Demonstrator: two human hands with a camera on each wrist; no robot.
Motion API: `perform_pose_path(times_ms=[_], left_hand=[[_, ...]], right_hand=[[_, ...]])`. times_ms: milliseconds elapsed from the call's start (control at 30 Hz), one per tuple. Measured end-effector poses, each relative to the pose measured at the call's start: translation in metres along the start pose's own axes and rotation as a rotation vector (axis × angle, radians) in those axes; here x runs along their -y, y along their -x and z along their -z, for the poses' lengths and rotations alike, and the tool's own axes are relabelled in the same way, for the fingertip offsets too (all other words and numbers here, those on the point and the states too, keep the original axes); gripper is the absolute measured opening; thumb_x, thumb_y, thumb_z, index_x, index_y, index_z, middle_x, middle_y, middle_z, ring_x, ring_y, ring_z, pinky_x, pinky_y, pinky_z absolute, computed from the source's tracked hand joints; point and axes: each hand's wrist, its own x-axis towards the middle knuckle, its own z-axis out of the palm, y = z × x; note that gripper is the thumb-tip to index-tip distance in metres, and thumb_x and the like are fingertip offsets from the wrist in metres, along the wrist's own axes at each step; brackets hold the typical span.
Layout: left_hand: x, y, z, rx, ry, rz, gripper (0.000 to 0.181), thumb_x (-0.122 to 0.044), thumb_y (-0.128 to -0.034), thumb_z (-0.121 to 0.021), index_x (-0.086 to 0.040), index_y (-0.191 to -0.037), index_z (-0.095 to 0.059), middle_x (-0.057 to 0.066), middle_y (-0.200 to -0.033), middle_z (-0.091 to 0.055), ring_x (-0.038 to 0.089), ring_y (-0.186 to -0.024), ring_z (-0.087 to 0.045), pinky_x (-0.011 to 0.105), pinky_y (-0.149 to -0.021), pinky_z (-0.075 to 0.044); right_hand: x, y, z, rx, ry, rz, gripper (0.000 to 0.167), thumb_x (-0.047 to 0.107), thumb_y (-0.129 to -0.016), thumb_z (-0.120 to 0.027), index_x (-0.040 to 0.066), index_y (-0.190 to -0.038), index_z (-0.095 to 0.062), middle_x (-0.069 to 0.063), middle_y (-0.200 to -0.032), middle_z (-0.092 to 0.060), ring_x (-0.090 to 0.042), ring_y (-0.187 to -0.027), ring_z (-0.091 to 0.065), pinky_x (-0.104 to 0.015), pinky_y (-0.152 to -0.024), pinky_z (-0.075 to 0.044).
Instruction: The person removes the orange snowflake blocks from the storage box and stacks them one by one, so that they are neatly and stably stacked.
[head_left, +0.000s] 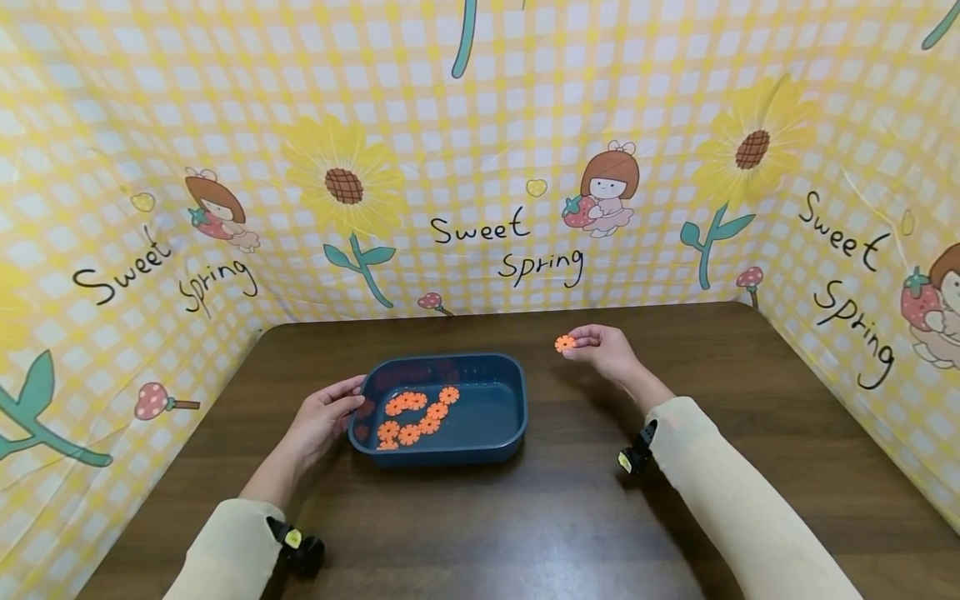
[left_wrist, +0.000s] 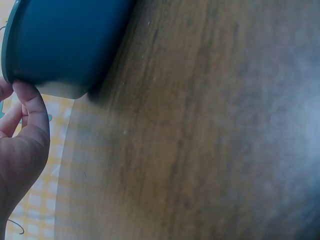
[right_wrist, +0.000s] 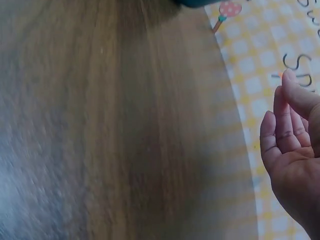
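A dark blue rectangular tub [head_left: 491, 408] stands on the table. My left hand [head_left: 321, 421] holds its left end, thumb and fingers pinching the rim, as the left wrist view also shows at the tub wall [left_wrist: 70, 45]. Several orange flower-shaped plastic pieces [head_left: 408, 434] lie in the tub's left half in a curved row; whether they are joined I cannot tell. To the right of the tub and above the table, my right hand [head_left: 606, 352] pinches one more orange flower-shaped piece [head_left: 565, 343] between thumb and fingers. In the right wrist view the fingers [right_wrist: 284, 125] mostly hide that piece.
The dark wooden table [head_left: 480, 525] extends in front of the tub and to both sides. A yellow-and-white checked cloth [head_left: 465, 125] with printed flowers and lettering hangs behind the table and along its left and right sides. Each wrist carries a small black camera [head_left: 636, 454].
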Motion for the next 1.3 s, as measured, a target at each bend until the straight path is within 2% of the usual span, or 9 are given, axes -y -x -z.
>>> perform_pose_path(times_ms=[267,500,700,833,967,1067,1300], left_hand=[[0.000,-0.001,0.000,0.000,-0.005,-0.003,0.055,-0.011,-0.0977,-0.059,0.003,-0.146,-0.038,0.001,-0.109,-0.061,0.015,-0.102,-0.064,0.029,-0.087,-0.052],[-0.001,0.000,0.000,-0.007,0.001,0.012,0.054,-0.010,-0.0977,-0.059,0.002,-0.146,-0.038,0.000,-0.109,-0.061,0.014,-0.100,-0.064,0.028,-0.087,-0.052],[-0.002,0.001,-0.001,-0.010,0.008,0.012,0.054,-0.010,-0.0975,-0.059,0.003,-0.146,-0.039,0.000,-0.109,-0.062,0.014,-0.101,-0.064,0.028,-0.088,-0.051],[-0.002,0.001,-0.001,-0.008,0.004,0.011,0.053,-0.009,-0.0974,-0.059,0.002,-0.145,-0.040,0.001,-0.109,-0.062,0.014,-0.101,-0.065,0.028,-0.087,-0.051],[-0.001,0.000,-0.001,-0.006,-0.002,0.009,0.052,-0.009,-0.0975,-0.059,0.002,-0.145,-0.041,0.000,-0.110,-0.062,0.014,-0.102,-0.064,0.028,-0.088,-0.051],[-0.001,-0.001,0.000,-0.016,-0.007,0.009,0.051,-0.010,-0.0971,-0.060,0.001,-0.144,-0.043,0.000,-0.110,-0.062,0.014,-0.102,-0.064,0.028,-0.088,-0.051],[0.001,-0.002,0.001,-0.013,0.011,0.016,0.052,-0.011,-0.0970,-0.060,0.000,-0.145,-0.043,0.000,-0.110,-0.063,0.014,-0.103,-0.064,0.028,-0.089,-0.051]], right_hand=[[-0.010,0.001,0.013,-0.036,0.021,-0.063,0.037,0.008,-0.085,-0.075,-0.006,-0.117,-0.060,-0.009,-0.096,-0.065,-0.014,-0.085,-0.059,-0.024,-0.073,-0.050],[-0.020,0.002,0.019,-0.045,0.028,-0.099,0.038,0.007,-0.086,-0.075,-0.007,-0.117,-0.059,-0.010,-0.095,-0.064,-0.014,-0.078,-0.058,-0.027,-0.069,-0.053],[-0.026,0.000,0.021,-0.048,0.050,-0.103,0.038,0.007,-0.085,-0.076,-0.009,-0.115,-0.059,-0.009,-0.092,-0.064,-0.012,-0.075,-0.058,-0.025,-0.064,-0.052],[-0.028,-0.002,0.021,-0.028,0.045,-0.096,0.037,0.004,-0.084,-0.076,-0.011,-0.114,-0.060,-0.011,-0.092,-0.064,-0.013,-0.076,-0.058,-0.025,-0.066,-0.052],[-0.029,0.000,0.024,0.012,0.036,-0.048,0.033,0.002,-0.081,-0.078,-0.011,-0.107,-0.061,-0.011,-0.087,-0.063,-0.014,-0.075,-0.058,-0.024,-0.065,-0.052],[-0.030,0.002,0.025,0.033,0.059,-0.021,0.034,0.005,-0.079,-0.079,-0.009,-0.104,-0.062,-0.011,-0.086,-0.063,-0.016,-0.076,-0.058,-0.024,-0.065,-0.051],[-0.027,0.002,0.021,0.020,0.198,-0.048,0.035,0.008,-0.082,-0.078,-0.008,-0.108,-0.063,-0.012,-0.090,-0.064,-0.019,-0.080,-0.057,-0.026,-0.070,-0.048]])
